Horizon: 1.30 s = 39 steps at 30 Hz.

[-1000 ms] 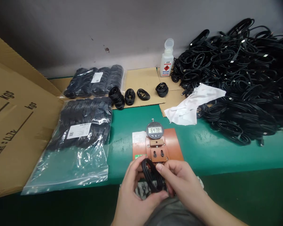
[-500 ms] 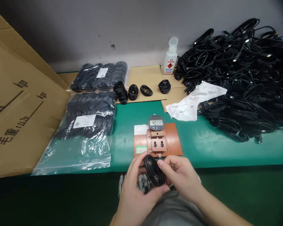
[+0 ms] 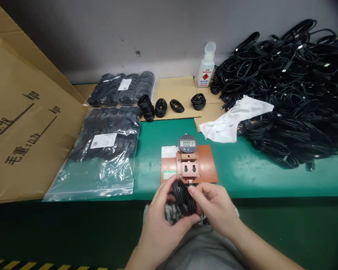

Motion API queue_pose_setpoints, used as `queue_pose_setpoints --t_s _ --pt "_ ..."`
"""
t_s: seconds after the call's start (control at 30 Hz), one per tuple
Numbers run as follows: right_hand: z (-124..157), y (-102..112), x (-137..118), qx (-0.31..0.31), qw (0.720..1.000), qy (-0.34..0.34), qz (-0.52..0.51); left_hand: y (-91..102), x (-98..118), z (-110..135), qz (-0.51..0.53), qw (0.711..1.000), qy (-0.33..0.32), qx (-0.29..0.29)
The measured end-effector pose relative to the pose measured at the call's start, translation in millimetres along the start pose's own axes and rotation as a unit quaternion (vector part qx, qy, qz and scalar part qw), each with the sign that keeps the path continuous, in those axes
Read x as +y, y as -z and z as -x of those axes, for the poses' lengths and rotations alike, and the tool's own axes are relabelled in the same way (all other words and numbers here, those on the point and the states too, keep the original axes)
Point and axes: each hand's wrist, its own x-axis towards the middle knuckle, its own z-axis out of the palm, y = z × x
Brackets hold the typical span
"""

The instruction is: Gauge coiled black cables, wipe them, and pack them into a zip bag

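Note:
Both my hands hold one coiled black cable at the near edge of the green table. My left hand wraps round the coil from below and the left. My right hand pinches the cable's end right at the front of a brown gauge fixture. The fixture carries a round digital indicator whose display reads 0001.
A large heap of black cables fills the right. A white cloth and a plastic bottle lie near it. Several small coils sit on cardboard. Bagged cables and a cardboard box occupy the left.
The indicator's reading changed from 6478 through 4011 to 0001. My hands and the coil stayed at the fixture's front; the view shifted slightly.

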Motion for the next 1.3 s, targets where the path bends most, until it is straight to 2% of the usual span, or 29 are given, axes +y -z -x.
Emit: queue_pose_setpoints --t_s 0.13,0.4,0.57,1.3 --pt "-0.6 -2.8 -2.1 0.018 1.0 -0.006 -0.015 8.5 9.3 -7.6 -0.037 0.999 0.008 -0.035" --pt "-1.8 -5.4 -4.9 0.034 0.999 0.003 -0.026 10.1 16.5 -10.9 -0.011 0.998 0.023 -0.051" --pt "-1.9 -6.2 -5.4 0.033 0.999 -0.002 -0.03 7.8 18.2 -9.5 0.022 0.999 0.033 -0.022" --pt "-7.4 -7.5 -9.3 0.036 0.997 -0.01 -0.062 1.2 25.9 -11.7 0.07 0.997 0.038 0.004"
